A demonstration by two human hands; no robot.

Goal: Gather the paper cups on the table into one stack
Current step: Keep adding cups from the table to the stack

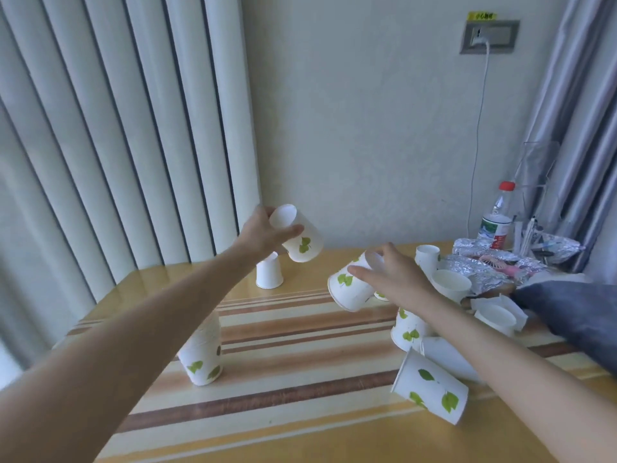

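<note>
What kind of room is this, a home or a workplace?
Probably a lived-in room at home or in a dormitory, though I cannot be sure. A striped wooden table stands against a wall with curtains, a charger cable hangs from a wall socket, and a water bottle sits among foil wrappers.

Both bare arms outstretched, left hand (263, 233) raised higher, fingers of right hand (392, 275) curled.

Both forearms are bare up to the frame edge, with no sleeves showing. The left hand (263, 233) and right hand (394, 275) seemingly carry no rings, watch or gloves.
</note>
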